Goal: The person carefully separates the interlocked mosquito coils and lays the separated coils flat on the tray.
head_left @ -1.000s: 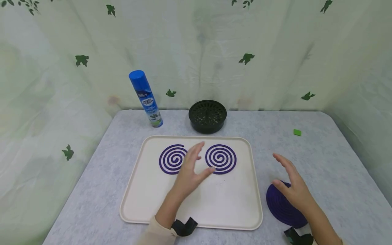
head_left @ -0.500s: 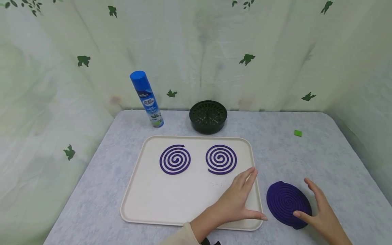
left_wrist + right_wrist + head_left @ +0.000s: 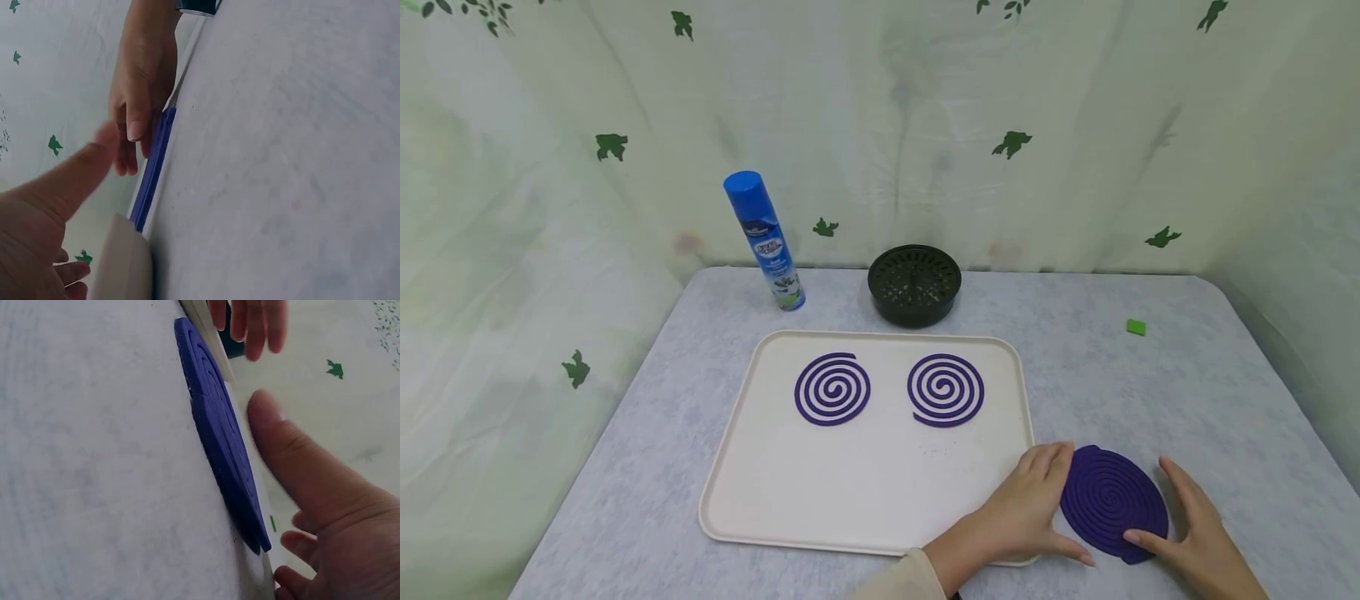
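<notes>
A purple pair of nested mosquito coils [image 3: 1112, 504] lies flat on the table, right of the white tray [image 3: 790, 500]. My left hand [image 3: 1022, 512] is at its left edge, thumb spread from straight fingers, over the tray's right corner. On the other side, my right hand [image 3: 1202, 537] has its thumb over the coils' lower right edge and its fingers beside them. In the right wrist view that thumb [image 3: 265, 412] appears above the coils [image 3: 219, 434], apart from them. Two separated mosquito coils, a left one [image 3: 827, 421] and a right one [image 3: 951, 422], lie on the tray.
Behind the tray sits a round black mosquito coil holder [image 3: 914, 287], with a blue spray can [image 3: 767, 246] standing to its left. A small green piece [image 3: 1136, 327] lies at the back right. A leaf-patterned curtain [image 3: 850, 108] encloses the table [image 3: 617, 492].
My left hand has moved right from over the tray to the nested coils. The right hand has shifted right and down to their right side. The coils lie where they were.
</notes>
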Demonstrator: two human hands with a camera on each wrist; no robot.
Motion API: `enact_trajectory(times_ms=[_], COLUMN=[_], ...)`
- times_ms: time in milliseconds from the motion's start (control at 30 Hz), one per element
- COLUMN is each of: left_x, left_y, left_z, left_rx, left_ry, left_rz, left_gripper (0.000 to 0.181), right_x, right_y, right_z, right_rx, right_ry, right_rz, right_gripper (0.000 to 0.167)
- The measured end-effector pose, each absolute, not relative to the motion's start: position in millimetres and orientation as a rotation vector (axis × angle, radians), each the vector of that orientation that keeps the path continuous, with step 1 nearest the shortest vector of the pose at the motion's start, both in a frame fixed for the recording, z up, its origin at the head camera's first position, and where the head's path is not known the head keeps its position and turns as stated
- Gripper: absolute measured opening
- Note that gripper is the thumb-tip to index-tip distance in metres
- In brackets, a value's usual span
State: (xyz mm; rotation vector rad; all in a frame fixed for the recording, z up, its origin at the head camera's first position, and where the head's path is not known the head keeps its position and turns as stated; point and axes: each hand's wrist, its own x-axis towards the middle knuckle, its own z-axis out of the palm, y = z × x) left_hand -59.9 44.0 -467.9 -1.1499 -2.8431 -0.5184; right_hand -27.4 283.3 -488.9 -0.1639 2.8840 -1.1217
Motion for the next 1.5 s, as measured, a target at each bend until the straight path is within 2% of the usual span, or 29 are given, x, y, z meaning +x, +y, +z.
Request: enact_trajectory(times_ms=[233,500,733,900,1033,1200,1500], left_x=[-59.7,-56.6,-58.3,-59.6,-59.5,-62.7,-72.1], left_y=[54.0,62.3,65.2,64.0,62.5,56.3,29.6], left_z=[-477.6,-476.0,-475.2,-476.2,-475.0,-468.4,-433.2], left_rx=[-1.092,-0.954,-0.901,-0.897,-0.905,-0.984,-1.067], left_ry=[-2.841,-2.91,-2.916,-2.891,-2.871,-2.813,-2.775], left_rz=[-0.261,-0.246,-0.284,-0.335,-0.362,-0.385,-0.708], left_gripper=[0.118,0.106,0.105,0.098,0.096,0.1,0.104], right_x=[-28.0,-30.2,-27.2,-24.0,-22.5,-22.5,-28.5], right_y=[288.3,284.4,278.8,280.2,281.0,276.8,256.2], right_z=[-497.6,-495.0,-489.6,-485.5,-482.6,-475.4,-438.2], right_rx=[-0.219,-0.212,-0.071,-0.044,-0.036,-0.2,-0.23], right_ry=[2.993,2.98,2.917,2.65,2.422,2.301,2.323], right_rz=[-0.904,-0.957,-1.167,-1.703,-2.015,-2.238,-2.295], right_gripper=[0.102,0.087,0.07,0.051,0.048,0.05,0.051])
